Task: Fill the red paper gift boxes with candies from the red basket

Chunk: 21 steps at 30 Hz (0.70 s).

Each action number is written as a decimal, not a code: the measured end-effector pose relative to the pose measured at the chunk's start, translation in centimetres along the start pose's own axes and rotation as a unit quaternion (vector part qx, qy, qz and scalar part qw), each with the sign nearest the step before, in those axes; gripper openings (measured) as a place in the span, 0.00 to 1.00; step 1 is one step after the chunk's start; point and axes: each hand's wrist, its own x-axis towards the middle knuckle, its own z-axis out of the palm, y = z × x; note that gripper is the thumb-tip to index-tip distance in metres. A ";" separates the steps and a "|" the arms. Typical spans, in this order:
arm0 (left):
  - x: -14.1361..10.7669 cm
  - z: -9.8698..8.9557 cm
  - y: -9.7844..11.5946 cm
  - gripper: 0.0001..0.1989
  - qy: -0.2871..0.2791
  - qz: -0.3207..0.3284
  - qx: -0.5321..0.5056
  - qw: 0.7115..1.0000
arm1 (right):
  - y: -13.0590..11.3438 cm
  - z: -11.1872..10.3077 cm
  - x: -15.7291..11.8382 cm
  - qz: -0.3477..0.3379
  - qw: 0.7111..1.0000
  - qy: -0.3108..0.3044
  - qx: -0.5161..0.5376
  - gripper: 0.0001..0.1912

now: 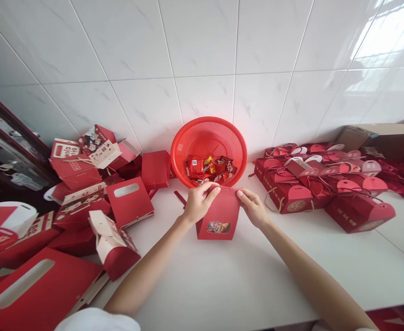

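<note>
1. At the middle of the white table [239, 285], just in front of the red basket [209, 120], the red box [224, 207] stands with its small window [218, 227] facing the wearer. Both hands are on its upper part.
2. Grip (judgement): the walls look like thin card, so a light, equal pinch on the two sides is best; a harder squeeze on one side would probably crease or twist the panel.
3. Alignment (judgement): the upper edges are best brought level with each other, with pressure along the edge and folds rather than on the flat face.
4. Support (judgement): the base is best kept flat on the table, so that the fingers shape the top without carrying the weight.
5. Left hand [199, 203]: closed in a narrow pinch on the upper left of the box, thumb slanting over the front face, index finger arched above it.
6. Right hand [254, 207]: likewise narrowed on the upper right edge, thumb towards the front; the grip of its other fingers behind the card cannot be told.
7. Forearms: entering from the lower left and lower right, they converge on the box almost as mirror images, with the elbows spread wider than the wrists.
</note>
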 end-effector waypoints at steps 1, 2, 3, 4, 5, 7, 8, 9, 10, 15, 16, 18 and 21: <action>0.0 0.0 0.0 0.17 -0.006 0.001 -0.002 1.000 | 0.1 0.0 0.0 0.000 1.000 0.001 0.000 0.27; 0.1 -0.1 0.1 0.16 -0.010 0.005 -0.006 1.000 | 0.1 0.0 0.0 -0.001 1.000 0.002 -0.001 0.27; 0.1 -0.1 0.2 0.16 -0.010 0.012 -0.009 1.000 | 0.1 0.0 0.0 -0.002 1.000 0.002 -0.004 0.27; 0.0 -0.1 0.2 0.15 -0.004 0.022 -0.009 1.000 | 0.1 -0.1 0.0 -0.005 1.000 0.003 -0.009 0.26; -0.1 -0.1 0.3 0.15 0.004 0.034 -0.005 0.999 | 0.1 -0.1 0.0 -0.011 1.000 0.006 -0.012 0.26; -0.2 0.0 0.2 0.14 0.008 0.052 0.009 0.999 | 0.1 -0.3 -0.1 -0.020 1.000 0.007 -0.010 0.25; -0.2 0.1 0.1 0.14 0.006 0.052 0.014 0.999 | 0.0 -0.3 -0.1 -0.022 1.000 0.004 -0.007 0.24; -0.2 0.1 -0.1 0.15 0.004 0.046 0.016 0.999 | 0.0 -0.3 -0.1 -0.021 1.000 0.001 -0.006 0.24; -0.1 0.2 -0.3 0.15 0.006 0.036 0.014 0.999 | -0.1 -0.4 -0.1 -0.020 1.000 0.001 -0.007 0.24; 0.3 0.3 -1.4 0.18 -0.001 0.000 -0.012 1.000 | -0.4 -0.3 -0.1 -0.017 0.999 0.010 -0.041 0.25; 0.3 0.4 -1.5 0.18 -0.008 0.000 -0.018 1.000 | -0.5 -0.3 -0.1 -0.017 0.999 0.006 -0.042 0.25; 0.3 0.4 -1.5 0.17 -0.011 0.001 -0.029 1.000 | -0.6 -0.3 -0.1 -0.022 0.999 -0.005 -0.037 0.24; 0.2 0.4 -1.5 0.17 -0.006 -0.004 -0.051 0.999 | -0.9 -0.4 -0.1 -0.029 0.998 -0.019 -0.044 0.23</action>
